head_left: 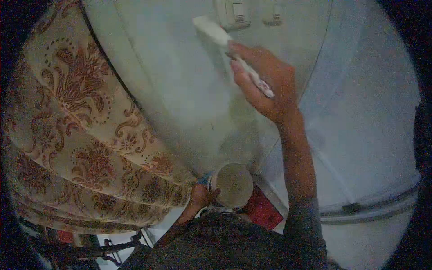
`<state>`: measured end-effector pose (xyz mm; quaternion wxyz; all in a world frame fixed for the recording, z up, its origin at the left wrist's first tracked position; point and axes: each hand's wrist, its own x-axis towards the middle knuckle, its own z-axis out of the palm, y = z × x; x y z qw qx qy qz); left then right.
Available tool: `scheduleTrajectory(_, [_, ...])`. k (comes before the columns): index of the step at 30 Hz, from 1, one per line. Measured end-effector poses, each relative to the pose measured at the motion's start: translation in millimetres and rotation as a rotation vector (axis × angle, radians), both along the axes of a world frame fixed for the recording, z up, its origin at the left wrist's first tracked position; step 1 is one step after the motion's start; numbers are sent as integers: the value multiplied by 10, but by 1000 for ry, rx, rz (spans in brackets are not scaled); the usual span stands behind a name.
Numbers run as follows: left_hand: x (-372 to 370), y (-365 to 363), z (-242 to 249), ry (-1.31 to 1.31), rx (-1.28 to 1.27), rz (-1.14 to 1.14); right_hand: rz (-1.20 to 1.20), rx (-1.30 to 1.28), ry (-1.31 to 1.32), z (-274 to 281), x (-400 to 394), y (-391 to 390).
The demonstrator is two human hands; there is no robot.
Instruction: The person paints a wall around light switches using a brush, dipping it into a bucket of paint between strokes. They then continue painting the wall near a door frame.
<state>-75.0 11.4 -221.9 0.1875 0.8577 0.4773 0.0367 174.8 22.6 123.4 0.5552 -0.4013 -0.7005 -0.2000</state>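
Note:
My right hand (279, 74) is raised to the pale wall (175, 85), its fingers wrapped round the handle of a paintbrush (210, 30). White, flattened bristles point up and left, close beside a light switch plate (225, 17). The handle's end, smeared with white, sticks out below my fingers. Low down near my body, my left hand (201, 197) grips the side of a round paint bucket (213, 177), with the thumb at its rim. Seen from above, the bucket shows a beige-grey round inside. Darker patches mark the wall between bucket and brush.
A patterned beige and brown curtain (90, 157) hangs along the left. Right of the switch plate is a smaller wall fitting (273, 15). A pale panel (360, 117) with a curved rail (369, 209) stands right. Below lie a red object (265, 209) and dark metal bars (121, 245).

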Motion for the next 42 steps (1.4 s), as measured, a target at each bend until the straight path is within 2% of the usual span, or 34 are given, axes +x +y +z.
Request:
scheduleTrajectory(2, [-31, 28, -81, 26, -5, 8, 94, 10, -82, -140, 35, 154])
scheduleTrajectory(4, [-111, 58, -281, 39, 417, -314, 14, -73, -155, -381, 36, 135])
scheduleTrajectory(5, [-88, 55, -184, 36, 419, -316, -57, -161, -229, -524, 34, 102])
scheduleTrajectory(7, [-16, 43, 117, 34, -225, 92, 26, -239, -279, -853, 102, 78])
scheduleTrajectory(8, [-13, 26, 77, 28, -225, 91, 102, -319, -329, -900, 129, 24])
scheduleTrajectory(10, [-47, -38, -34, -310, 158, 126, 96, -381, -330, -892, 229, -81])
scheduleTrajectory(11, [-42, -23, -3, -309, 157, 126, 87, -444, -324, -840, 250, -136])
scheduleTrajectory(12, [-44, -4, 52, -147, 13, 128, 85, -448, -320, -698, 236, -190])
scheduleTrajectory(13, [-34, 3, 78, 15, -126, 132, -72, -438, -345, -484, 231, -222])
scheduleTrajectory(14, [-44, 18, 15, 16, -129, 128, -231, -432, -372, -326, 218, -212])
scheduleTrajectory(15, [-63, 67, -96, 9, -167, 119, -232, -435, -368, -276, 214, -140])
scheduleTrajectory(17, [-65, 78, -170, 1, -201, 115, 25, -39, -65, -213, 203, 7])
scheduleTrajectory(19, [-5, 5, 20, -194, 58, 82, 15, -41, -77, -236, 191, 89])
scheduleTrajectory(20, [-2, 41, -129, -193, 64, 80, 8, -52, -92, -299, 178, 162])
scheduleTrajectory(22, [25, 119, -494, 153, 187, 28, 36, -78, -129, -607, 232, 269])
scheduleTrajectory(23, [40, 119, -344, 149, 197, 28, 66, -114, -166, -731, 258, 275])
scheduleTrajectory(24, [45, 34, -41, -81, -32, 121, 67, -108, -169, -804, 261, 207])
scheduleTrajectory(25, [46, -13, 199, -310, -262, 211, 17, -291, -226, -882, 258, 122])
scheduleTrajectory(26, [44, -18, 334, -311, -256, 213, -34, -475, -281, -922, 271, 71])
scheduleTrajectory(28, [34, 0, 503, -222, -539, 200, 3, -417, -292, -792, 294, -22])
scheduleTrajectory(29, [64, -1, 496, -226, -535, 200, 37, -366, -302, -676, 299, -99])
scheduleTrajectory(30, [89, 4, 422, -101, -376, 180, 36, -367, -302, -553, 274, -139])
scheduleTrajectory(31, [96, 28, 324, 25, -216, 159, -65, -333, -293, -397, 227, -130])
scheduleTrajectory(32, [85, 61, 165, 25, -215, 159, -166, -297, -284, -254, 188, -114])
scheduleTrajectory(33, [78, 96, 2, -37, -118, 123, -166, -295, -283, -153, 156, -88])
scheduleTrajectory(34, [50, 126, -161, -101, -22, 83, -101, -167, -199, -63, 113, -63])
scheduleTrajectory(35, [65, 119, -145, -102, -20, 83, -33, -37, -114, -5, 94, -12])
scheduleTrajectory(37, [97, 67, -101, -297, 99, 150, 17, 22, -101, 26, 101, 149])
scheduleTrajectory(38, [88, 49, 35, -298, 102, 149, 67, 79, -87, 2, 105, 212])
scheduleTrajectory(40, [85, 44, 339, -329, -276, 118, 66, 7, -51, -144, 115, 275])
scheduleTrajectory(41, [74, 54, 286, -327, -275, 117, 63, -69, -10, -247, 128, 277])
scheduleTrajectory(42, [76, 72, 218, -177, -198, 104, 63, -67, -13, -328, 142, 254])
